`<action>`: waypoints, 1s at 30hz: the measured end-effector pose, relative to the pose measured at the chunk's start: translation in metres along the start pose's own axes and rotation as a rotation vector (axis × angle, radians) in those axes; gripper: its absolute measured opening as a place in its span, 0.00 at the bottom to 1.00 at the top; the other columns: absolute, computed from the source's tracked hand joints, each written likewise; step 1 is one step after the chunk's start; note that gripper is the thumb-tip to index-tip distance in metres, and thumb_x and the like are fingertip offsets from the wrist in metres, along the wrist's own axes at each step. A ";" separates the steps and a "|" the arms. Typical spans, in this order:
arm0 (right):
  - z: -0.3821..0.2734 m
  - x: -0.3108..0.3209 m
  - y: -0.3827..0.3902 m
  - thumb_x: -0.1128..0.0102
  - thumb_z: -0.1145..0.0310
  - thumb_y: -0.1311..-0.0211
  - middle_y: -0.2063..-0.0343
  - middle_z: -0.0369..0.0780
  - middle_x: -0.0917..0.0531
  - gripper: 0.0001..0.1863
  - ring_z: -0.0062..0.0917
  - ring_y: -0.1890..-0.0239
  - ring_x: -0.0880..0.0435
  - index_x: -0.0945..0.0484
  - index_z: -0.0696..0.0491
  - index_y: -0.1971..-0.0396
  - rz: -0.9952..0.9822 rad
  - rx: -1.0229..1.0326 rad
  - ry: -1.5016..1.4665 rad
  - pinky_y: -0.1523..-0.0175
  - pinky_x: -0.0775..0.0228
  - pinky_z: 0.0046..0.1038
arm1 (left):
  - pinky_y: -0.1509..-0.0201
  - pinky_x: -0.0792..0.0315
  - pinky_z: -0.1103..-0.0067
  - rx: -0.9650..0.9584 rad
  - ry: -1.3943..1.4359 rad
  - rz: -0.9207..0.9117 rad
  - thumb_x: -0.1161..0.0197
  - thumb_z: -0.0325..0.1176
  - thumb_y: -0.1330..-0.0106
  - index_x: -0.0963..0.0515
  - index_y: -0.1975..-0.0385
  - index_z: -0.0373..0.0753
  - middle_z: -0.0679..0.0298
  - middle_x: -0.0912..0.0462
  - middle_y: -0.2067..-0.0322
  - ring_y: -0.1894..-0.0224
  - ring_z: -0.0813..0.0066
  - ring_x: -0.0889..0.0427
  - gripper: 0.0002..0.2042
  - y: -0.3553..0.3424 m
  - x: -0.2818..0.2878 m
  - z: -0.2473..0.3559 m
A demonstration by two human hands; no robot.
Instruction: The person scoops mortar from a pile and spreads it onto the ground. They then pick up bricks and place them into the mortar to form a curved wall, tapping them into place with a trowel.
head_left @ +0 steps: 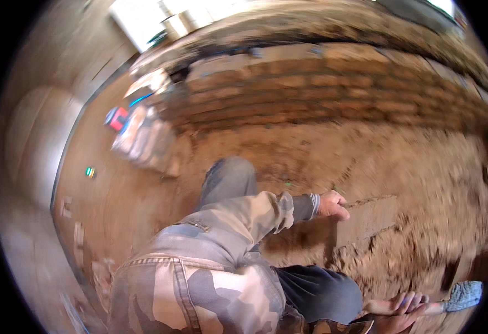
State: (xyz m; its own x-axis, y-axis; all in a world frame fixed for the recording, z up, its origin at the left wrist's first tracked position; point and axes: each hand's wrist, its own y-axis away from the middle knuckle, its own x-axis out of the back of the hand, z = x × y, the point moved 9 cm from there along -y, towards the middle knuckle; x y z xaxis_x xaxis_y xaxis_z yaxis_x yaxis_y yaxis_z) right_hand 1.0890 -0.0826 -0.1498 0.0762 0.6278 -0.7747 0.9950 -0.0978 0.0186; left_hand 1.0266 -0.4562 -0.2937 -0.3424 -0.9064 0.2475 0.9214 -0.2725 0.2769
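Note:
My left hand (333,205) reaches out with bent fingers closed at the near-left corner of a flat, light-brown brick (369,221). The brick lies on rough, crumbly earth. At the lower right, my right hand (404,309) is wrapped round the pale handle of a short tool whose broad, grey, crusted head (464,296) points right. Blur hides the exact kind of tool. It is held to the right of my dark-trousered knee, nearer to me than the brick.
A low brick wall (294,89) curves across the far side. At left stand a stack of bricks or wrapped bundles (144,139) and a red and dark object (117,118). A small green item (90,172) lies on the brown floor. Loose soil (422,183) spreads at right.

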 end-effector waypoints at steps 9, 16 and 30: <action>0.182 -0.032 -0.028 0.39 0.60 0.28 0.86 0.33 0.26 0.13 0.16 0.89 0.31 0.26 0.53 0.69 -0.128 -0.315 0.802 0.86 0.41 0.22 | 0.64 0.25 0.72 0.104 -0.240 0.300 0.26 0.48 0.52 0.16 0.62 0.31 0.58 0.15 0.74 0.70 0.71 0.18 0.26 0.140 0.194 -0.027; 0.224 -0.127 0.025 0.45 0.61 0.27 0.84 0.36 0.23 0.17 0.19 0.84 0.26 0.24 0.57 0.74 -0.463 -0.370 1.436 0.79 0.36 0.27 | 0.57 0.23 0.74 0.141 -0.119 0.218 0.26 0.45 0.47 0.16 0.56 0.28 0.55 0.11 0.66 0.63 0.72 0.16 0.26 0.159 0.257 -0.063; 0.140 -0.233 -0.030 0.51 0.54 0.24 0.82 0.37 0.28 0.17 0.28 0.81 0.25 0.25 0.53 0.65 -0.055 0.751 1.244 0.78 0.33 0.30 | 0.56 0.28 0.84 0.110 0.468 0.019 0.33 0.33 0.40 0.17 0.63 0.30 0.68 0.16 0.66 0.64 0.81 0.19 0.12 0.181 0.290 -0.124</action>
State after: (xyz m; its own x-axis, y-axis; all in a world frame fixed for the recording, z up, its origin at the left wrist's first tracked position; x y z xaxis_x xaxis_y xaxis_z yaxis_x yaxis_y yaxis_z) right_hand 1.0322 -0.3343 -0.0581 0.4332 0.8562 0.2816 0.7608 -0.1798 -0.6236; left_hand 1.1167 -0.8087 -0.2871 -0.1836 -0.9656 -0.1841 0.8933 -0.2421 0.3788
